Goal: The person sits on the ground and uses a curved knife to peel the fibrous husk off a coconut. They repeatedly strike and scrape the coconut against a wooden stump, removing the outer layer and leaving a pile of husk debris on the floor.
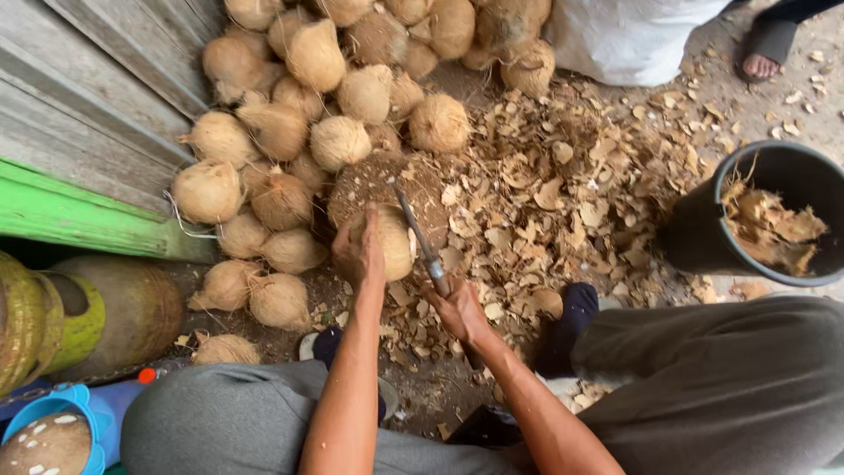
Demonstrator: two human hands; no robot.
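My left hand (pixel 357 249) grips a pale husked coconut (pixel 393 243) and holds it down on a round fibrous block (pixel 396 180). In my right hand (pixel 459 310) is a long knife (pixel 418 236) whose blade points up and left, its tip above the coconut. Behind the block lies a heap of husked coconuts (pixel 308 97), stacked against a wooden wall. Both forearms reach out between my knees in grey trousers.
Dry husk chips (pixel 571 185) cover the ground to the right. A black bucket (pixel 703 233) of husk scraps stands at right. A white sack (pixel 624 35) and another person's sandalled foot (pixel 760 57) are at the top right. A green board, rusty cylinder (pixel 123 308) and blue basin (pixel 92 413) sit left.
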